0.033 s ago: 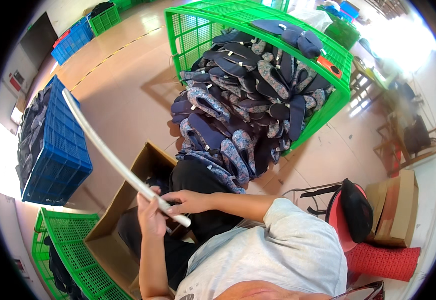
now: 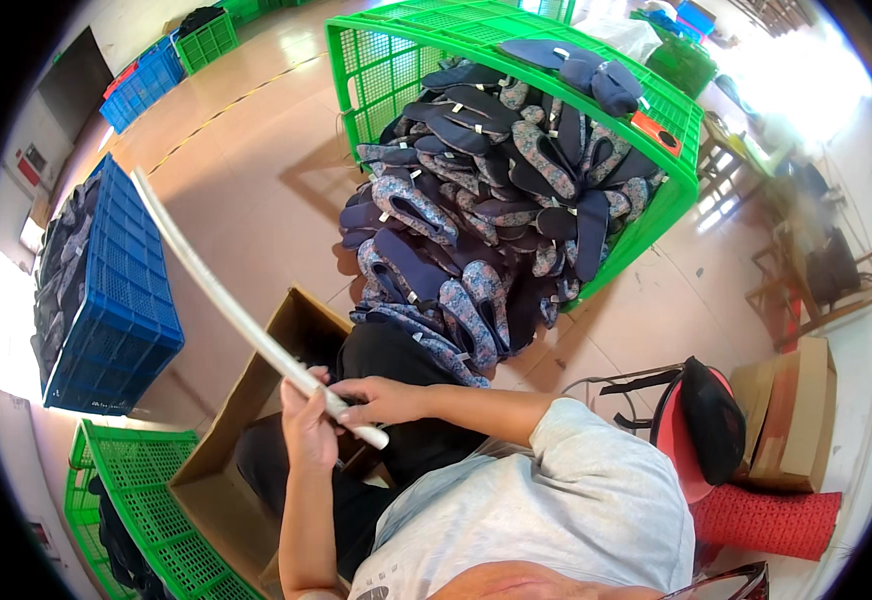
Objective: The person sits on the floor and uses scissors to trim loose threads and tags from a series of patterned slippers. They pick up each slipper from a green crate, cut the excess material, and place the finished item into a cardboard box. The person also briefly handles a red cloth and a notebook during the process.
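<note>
A single fisheye view looked steeply down from the person's head, close over the grey-shirted shoulder (image 2: pixel 556 500) and both hands (image 2: pixel 341 415) at lower centre. It faced forward across the floor (image 2: pixel 256 180) toward the green crate (image 2: pixel 396 60), whose straight edges bowed near the dark rim.

We could not see the part of the long white strip (image 2: pixel 241 315) that passed inside the left hand (image 2: pixel 306 428) and under the right hand (image 2: pixel 381 400), nor how tightly the fingers closed. The cardboard box (image 2: pixel 226 455) had its floor hidden behind the person's dark trousers. The green crate (image 2: pixel 131 500) at lower left was cut off by the rim. Beyond the shoe pile, the bright far corner was washed out.
</note>
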Motion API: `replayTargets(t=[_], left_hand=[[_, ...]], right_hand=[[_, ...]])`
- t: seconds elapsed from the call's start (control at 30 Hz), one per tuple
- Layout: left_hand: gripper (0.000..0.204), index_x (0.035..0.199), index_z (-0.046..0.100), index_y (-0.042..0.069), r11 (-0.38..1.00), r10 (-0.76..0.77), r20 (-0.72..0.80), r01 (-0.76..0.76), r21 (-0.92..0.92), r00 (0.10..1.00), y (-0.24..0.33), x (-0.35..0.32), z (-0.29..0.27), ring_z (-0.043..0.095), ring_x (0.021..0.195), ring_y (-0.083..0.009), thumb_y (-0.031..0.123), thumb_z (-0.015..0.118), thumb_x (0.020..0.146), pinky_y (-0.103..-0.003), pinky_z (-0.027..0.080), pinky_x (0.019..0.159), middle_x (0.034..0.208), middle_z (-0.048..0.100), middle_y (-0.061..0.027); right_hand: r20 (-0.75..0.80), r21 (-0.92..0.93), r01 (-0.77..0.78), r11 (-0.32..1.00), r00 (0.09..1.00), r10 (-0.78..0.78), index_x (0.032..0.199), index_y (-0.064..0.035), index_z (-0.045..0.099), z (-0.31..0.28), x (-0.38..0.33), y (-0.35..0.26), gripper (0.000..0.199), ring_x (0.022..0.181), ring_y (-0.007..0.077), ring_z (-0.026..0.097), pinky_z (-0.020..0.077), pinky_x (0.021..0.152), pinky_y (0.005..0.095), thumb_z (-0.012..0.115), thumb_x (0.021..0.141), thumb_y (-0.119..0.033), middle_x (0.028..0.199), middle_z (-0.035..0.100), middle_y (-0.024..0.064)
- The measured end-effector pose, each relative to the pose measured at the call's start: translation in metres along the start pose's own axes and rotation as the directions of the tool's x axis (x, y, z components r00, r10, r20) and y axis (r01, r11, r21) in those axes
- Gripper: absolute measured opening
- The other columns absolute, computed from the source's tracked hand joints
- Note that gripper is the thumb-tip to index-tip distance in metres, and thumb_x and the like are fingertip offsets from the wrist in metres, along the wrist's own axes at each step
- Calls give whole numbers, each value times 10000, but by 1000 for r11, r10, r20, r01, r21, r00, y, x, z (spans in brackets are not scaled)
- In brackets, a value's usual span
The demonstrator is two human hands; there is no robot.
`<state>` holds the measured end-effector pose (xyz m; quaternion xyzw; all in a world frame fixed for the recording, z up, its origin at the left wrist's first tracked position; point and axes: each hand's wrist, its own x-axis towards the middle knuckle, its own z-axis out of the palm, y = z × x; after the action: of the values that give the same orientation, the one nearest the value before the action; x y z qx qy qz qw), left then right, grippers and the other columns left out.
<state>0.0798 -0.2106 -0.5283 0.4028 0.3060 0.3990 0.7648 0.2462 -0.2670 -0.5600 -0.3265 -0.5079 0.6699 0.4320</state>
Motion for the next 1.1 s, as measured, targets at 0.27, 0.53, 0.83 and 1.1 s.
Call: replayTargets(t=[0.27,0.53,0.83,1.1], left_hand=[[574,1465,372,27,810,59,209,-169,562,976,-41,33,63,613,1028,-172,41,606,941,-287,545,784,1190,621,-124],[393,1122,677,92,40,307,490,-525,850,816,-69,14,76,579,1023,-268,77,743,735,-394,429,901,1046,665,-51],[275,1007,735,122,19,326,534,-570,821,780,-79,24,80,559,997,-228,158,759,735,-377,407,877,1045,641,6],[267,1009,739,132,6,238,544,-562,827,804,-64,27,82,551,982,-227,193,769,751,-377,408,860,1022,636,14]], right_hand=[[-433,242,31,970,898,79,1260,-40,524,-54,-57,-13,380,724,96,602,502,587,228,644,929,-181,880,604,36],[-726,307,177,935,679,110,1252,-32,508,-100,-96,-2,385,656,93,570,489,556,220,639,928,-194,814,578,46],[-810,18,80,997,586,-33,1239,-53,576,-121,-118,-19,373,660,65,550,459,587,215,681,908,-191,812,602,1],[-852,-254,1,967,474,-224,1219,-18,597,-160,-135,-80,389,681,65,560,461,611,220,708,874,-157,823,623,3]])
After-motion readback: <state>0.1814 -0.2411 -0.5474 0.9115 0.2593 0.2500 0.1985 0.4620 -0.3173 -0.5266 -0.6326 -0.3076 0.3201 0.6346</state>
